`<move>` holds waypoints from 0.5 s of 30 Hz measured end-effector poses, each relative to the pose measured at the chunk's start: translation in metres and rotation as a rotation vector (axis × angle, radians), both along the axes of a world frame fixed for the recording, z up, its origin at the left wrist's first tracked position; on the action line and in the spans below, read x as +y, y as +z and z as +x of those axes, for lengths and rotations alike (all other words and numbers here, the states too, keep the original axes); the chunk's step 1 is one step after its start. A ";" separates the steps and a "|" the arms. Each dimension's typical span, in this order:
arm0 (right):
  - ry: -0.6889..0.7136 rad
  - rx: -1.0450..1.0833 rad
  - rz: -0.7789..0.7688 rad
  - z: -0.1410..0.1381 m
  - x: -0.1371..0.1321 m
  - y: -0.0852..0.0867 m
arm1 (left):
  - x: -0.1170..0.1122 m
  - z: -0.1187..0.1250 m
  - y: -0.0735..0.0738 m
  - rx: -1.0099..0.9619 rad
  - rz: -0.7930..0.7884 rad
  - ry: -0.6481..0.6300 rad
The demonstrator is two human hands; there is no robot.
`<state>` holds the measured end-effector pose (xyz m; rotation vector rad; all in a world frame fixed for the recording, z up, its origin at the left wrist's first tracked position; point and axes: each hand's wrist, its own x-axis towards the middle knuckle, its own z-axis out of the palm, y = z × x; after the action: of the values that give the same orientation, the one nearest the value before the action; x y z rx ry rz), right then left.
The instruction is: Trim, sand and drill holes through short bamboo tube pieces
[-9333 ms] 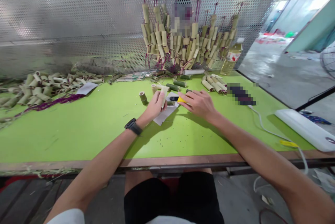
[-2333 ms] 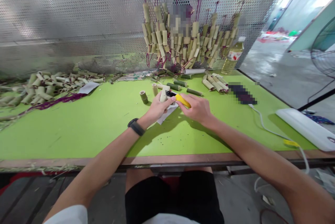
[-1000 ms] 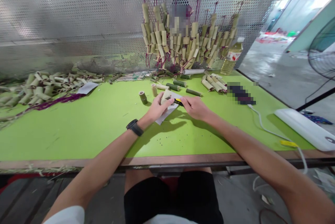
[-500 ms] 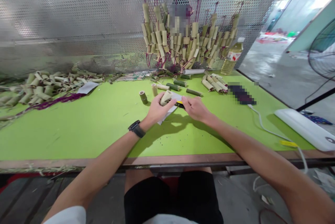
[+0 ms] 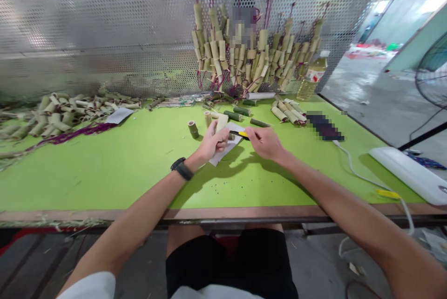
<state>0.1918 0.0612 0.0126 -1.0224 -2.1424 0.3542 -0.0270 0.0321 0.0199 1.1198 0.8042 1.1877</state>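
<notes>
In the head view my left hand (image 5: pixel 211 142) is closed around a pale bamboo piece (image 5: pixel 222 123), which stands tilted up between the fingers. My right hand (image 5: pixel 264 142) grips a yellow and black utility knife (image 5: pixel 243 134), its tip pointing left at the bamboo by my left thumb. Whether the blade touches the bamboo is too small to tell. A white sheet of paper (image 5: pixel 219 156) lies on the green table under both hands. Just beyond my left hand, a short green bamboo tube (image 5: pixel 193 129) and a paler tube (image 5: pixel 207 118) stand upright.
Loose green tubes (image 5: pixel 233 116) lie behind the hands, and a bamboo bundle (image 5: pixel 288 112) to their right. Bamboo strings (image 5: pixel 258 57) hang on the perforated metal wall. An oil bottle (image 5: pixel 312 75), a phone (image 5: pixel 324 126) and a white device (image 5: pixel 407 173) stand right; a bamboo pile (image 5: pixel 52 112) lies left.
The bamboo piece has turned more upright in my left hand. My right hand has drawn slightly right with the knife, showing more of its front end. The camera view has shifted a little.
</notes>
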 end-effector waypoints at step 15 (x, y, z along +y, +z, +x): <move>0.001 -0.151 0.048 -0.004 -0.007 0.000 | -0.007 0.008 -0.002 0.149 0.082 0.081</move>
<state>0.1875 0.0540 0.0127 -1.0495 -2.2743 0.2308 -0.0192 0.0253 0.0176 1.2640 0.9285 1.2238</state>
